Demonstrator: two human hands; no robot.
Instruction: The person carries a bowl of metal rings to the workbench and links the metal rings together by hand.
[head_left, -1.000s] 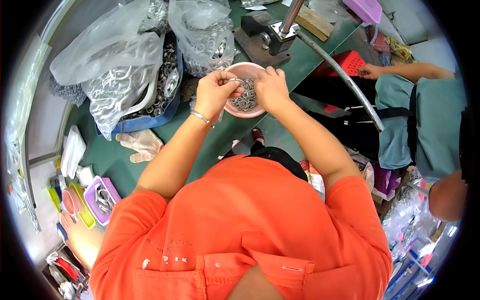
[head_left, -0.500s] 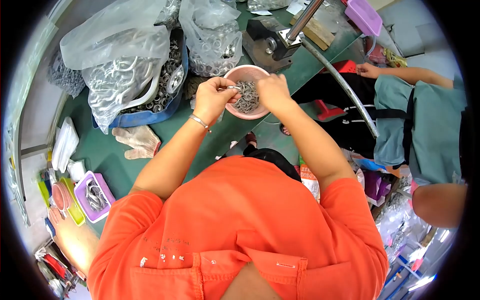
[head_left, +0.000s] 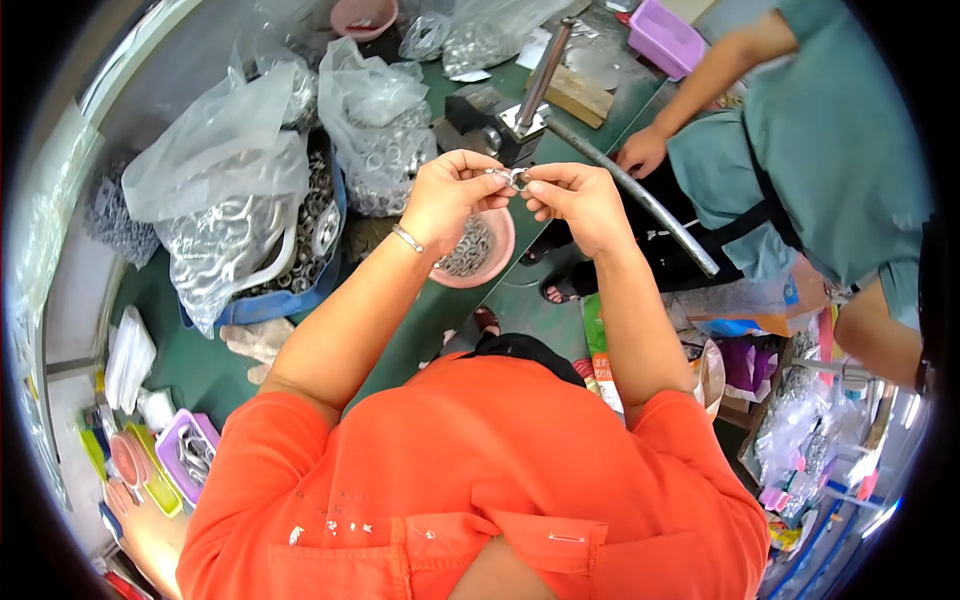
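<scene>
My left hand (head_left: 450, 200) is closed in a pinch on a small silvery metal ring-shaped piece (head_left: 516, 178). From the other side, my right hand (head_left: 582, 208) pinches at the same spot; whether it grips a second part is too small to tell. Both hands are above the pink bowl (head_left: 505, 250), which holds many small grey metal parts (head_left: 468, 248). My left forearm and wrist partly cover the bowl. Just beyond my hands stands a dark bench press (head_left: 490, 118) with a long metal lever (head_left: 640, 205) reaching right.
On the green table (head_left: 385, 350), a blue tub (head_left: 265, 308) of metal rings and plastic bags (head_left: 370, 90) of parts lie left. A glove (head_left: 258, 340) and purple basket (head_left: 180, 455) are nearer. A co-worker in a green garment (head_left: 840, 130) is at the right.
My right hand has come up from the bowl and met my left hand at the metal piece. My view has shifted, and the co-worker has leaned closer to the table.
</scene>
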